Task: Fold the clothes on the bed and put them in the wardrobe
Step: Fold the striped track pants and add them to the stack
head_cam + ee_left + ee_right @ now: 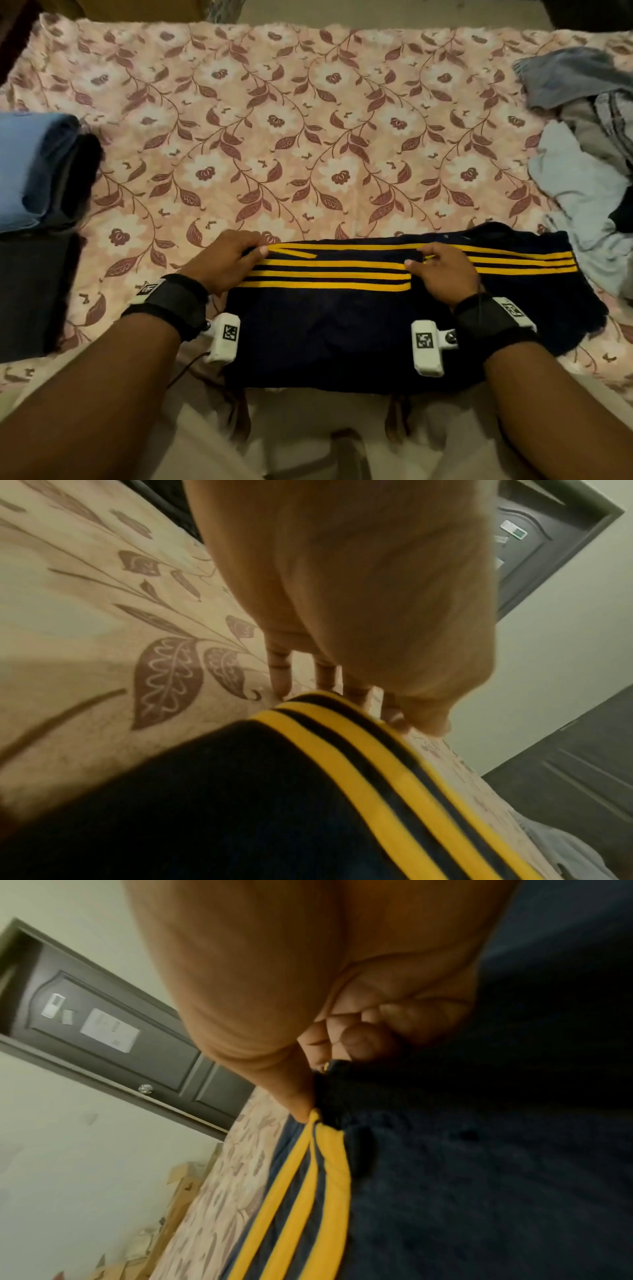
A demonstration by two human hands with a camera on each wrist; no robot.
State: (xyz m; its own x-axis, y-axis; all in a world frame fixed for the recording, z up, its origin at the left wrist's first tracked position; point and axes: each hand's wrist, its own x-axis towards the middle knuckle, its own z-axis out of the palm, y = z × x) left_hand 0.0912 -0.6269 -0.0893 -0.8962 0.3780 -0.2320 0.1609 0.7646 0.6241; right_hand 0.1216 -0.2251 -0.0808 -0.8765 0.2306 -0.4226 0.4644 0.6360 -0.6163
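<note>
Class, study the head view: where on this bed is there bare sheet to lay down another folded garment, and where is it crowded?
The widest bare patch of floral bedsheet lies beyond the navy yellow-striped garment, between the folded stack at the left edge and the unfolded clothes pile at the right. The near edge is crowded: both hands, left hand and right hand, hold the garment there.

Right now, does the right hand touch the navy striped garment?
Touching. The right wrist view shows the right hand pinching a fold of the navy striped garment between thumb and fingers.

Home bedroom: floral-sheeted bed (308, 137) (panelled door (113, 1031)).
</note>
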